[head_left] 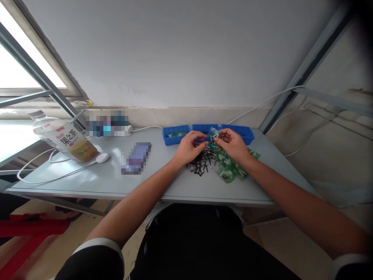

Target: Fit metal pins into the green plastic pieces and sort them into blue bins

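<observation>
1. Landmark: the heap of dark screws, loose on the grey tabletop; all places below are given from it.
2. Key relation: a small clear-and-green plastic packet is at the fingertips, just beyond the heap's far right edge. The right hand is the nearer, its fingertips on the packet; the left hand comes in from the opposite side, over the heap's far left part.
3. Grip, right: thumb and fingers drawn together in a narrow pinch on the packet.
4. Grip, left: thumb and forefinger slightly parted, tips close to the packet; whether they hold anything cannot be told.
5. Axis: the packet is crumpled and partly covered, so its long axis is unclear. The screws point every way, with no common direction.
6. Materials: the screws have slim, shiny shafts and darker heads. Right of the heap, under and beside the right forearm, green plastic packets overlap, thin, glossy and creased, with slender metallic pieces showing through.
7. Surroundings: beyond the heap stand three oblong blue bins of smooth plastic: left bin, with green packaging inside, middle bin and right bin.
</observation>
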The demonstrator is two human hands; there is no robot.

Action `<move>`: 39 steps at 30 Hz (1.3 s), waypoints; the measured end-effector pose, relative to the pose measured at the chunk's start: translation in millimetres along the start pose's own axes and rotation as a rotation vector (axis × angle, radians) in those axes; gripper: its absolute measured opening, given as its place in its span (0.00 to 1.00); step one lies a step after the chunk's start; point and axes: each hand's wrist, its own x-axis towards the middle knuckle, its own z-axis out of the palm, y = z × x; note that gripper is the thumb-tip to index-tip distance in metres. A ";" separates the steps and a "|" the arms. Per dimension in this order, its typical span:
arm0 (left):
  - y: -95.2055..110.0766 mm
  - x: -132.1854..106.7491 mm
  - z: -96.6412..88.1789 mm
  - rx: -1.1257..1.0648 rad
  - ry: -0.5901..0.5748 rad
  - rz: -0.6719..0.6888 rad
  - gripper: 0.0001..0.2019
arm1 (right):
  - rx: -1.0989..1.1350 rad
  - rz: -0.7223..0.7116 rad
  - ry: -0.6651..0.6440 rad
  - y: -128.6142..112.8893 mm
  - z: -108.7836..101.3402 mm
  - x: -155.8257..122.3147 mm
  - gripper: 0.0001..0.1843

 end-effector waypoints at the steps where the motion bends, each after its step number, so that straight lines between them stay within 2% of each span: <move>1: 0.4 -0.4 0.5 -0.019 -0.035 -0.003 0.16 | 0.011 0.010 -0.030 -1.6 0.5 -0.8 0.24; 4: -1.0 -1.1 2.9 -0.065 -0.082 -0.033 0.21 | 0.059 0.037 -0.146 -9.5 2.9 -5.1 0.23; 7: -5.6 -0.5 3.2 -0.062 -0.030 -0.078 0.18 | 0.098 0.046 -0.177 -14.7 4.3 -7.9 0.22; 11: -11.5 2.0 0.8 -0.054 0.035 -0.123 0.15 | 0.056 0.027 -0.113 -9.7 2.7 -5.5 0.22; 14: -13.4 3.3 0.6 -0.077 0.055 -0.136 0.15 | -0.016 -0.024 -0.037 -2.9 1.2 -2.2 0.23; 16: -13.5 3.2 1.2 -0.101 0.058 -0.149 0.16 | -0.027 -0.040 -0.034 -0.9 1.3 -1.4 0.26; 18: -13.0 2.6 2.0 -0.140 0.030 -0.156 0.17 | -0.024 -0.031 -0.071 -1.8 2.2 -2.5 0.28; 22: -10.5 1.0 2.5 -0.201 -0.022 -0.155 0.18 | -0.038 0.005 -0.138 -8.3 4.3 -6.7 0.24; 34: -3.9 0.8 1.7 -0.273 -0.075 -0.173 0.20 | -0.013 0.032 -0.154 -14.2 5.5 -8.7 0.24; 39: -3.6 0.0 1.4 -0.276 -0.091 -0.133 0.20 | -0.036 0.041 -0.197 -17.8 5.4 -10.4 0.24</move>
